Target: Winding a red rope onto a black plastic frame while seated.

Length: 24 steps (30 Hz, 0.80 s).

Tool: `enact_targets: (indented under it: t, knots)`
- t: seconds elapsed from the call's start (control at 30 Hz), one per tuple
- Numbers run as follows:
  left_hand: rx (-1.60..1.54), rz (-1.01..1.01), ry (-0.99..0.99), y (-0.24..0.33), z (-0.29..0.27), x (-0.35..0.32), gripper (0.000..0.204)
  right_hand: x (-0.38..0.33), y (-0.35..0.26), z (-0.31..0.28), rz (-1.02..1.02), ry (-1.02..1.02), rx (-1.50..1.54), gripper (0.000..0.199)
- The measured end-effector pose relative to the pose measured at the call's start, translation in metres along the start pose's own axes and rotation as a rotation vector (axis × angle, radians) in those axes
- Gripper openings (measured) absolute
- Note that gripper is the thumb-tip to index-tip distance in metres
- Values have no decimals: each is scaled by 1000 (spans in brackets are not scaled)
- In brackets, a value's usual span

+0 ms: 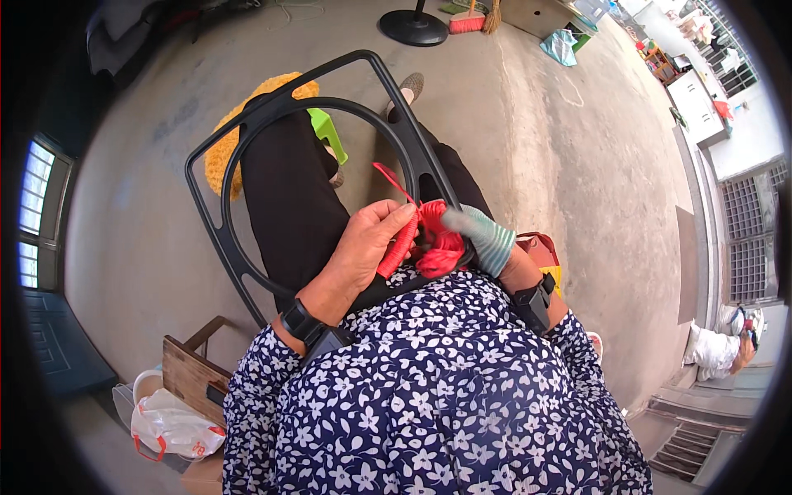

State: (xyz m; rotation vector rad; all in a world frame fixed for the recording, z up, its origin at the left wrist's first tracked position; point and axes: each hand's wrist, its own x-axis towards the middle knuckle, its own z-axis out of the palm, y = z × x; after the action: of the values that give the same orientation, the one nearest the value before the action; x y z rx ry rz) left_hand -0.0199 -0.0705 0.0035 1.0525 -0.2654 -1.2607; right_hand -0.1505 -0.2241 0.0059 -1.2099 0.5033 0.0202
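Left hand (360,246) pinches red cord (441,239) at the near right of the black frame (406,132); gloved right hand (488,238), blurred beside the cord, grip unclear. Legs (289,181) beneath presumably steady the frame.

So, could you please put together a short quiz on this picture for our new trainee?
1. True or false: the right hand is gloved, while the left hand is bare.

2. Multiple choice: what colour is the large frame?
A) White
B) Black
C) Yellow

3. Fill the gap: the looped bundle of cord between the two hands is coloured ____.

Key: 1. True. 2. B. 3. Red.
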Motion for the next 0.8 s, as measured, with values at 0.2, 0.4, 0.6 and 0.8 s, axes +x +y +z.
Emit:
enact_targets:
  t: [0.2,0.4,0.6,0.8]
  knots:
    - [-52,-11,-20,8,-2,-5,27,-5,1,-52,-90,389,482,55]
    - [-88,1,-20,7,-6,-3,27,-53,17,-124,-193,352,753,55]
    - [-162,13,-12,14,-3,-4,23,-52,25,-127,9,488,402,46]
    - [-80,-23,-15,21,-1,-3,12,-9,-19,-93,-104,697,-846,42]
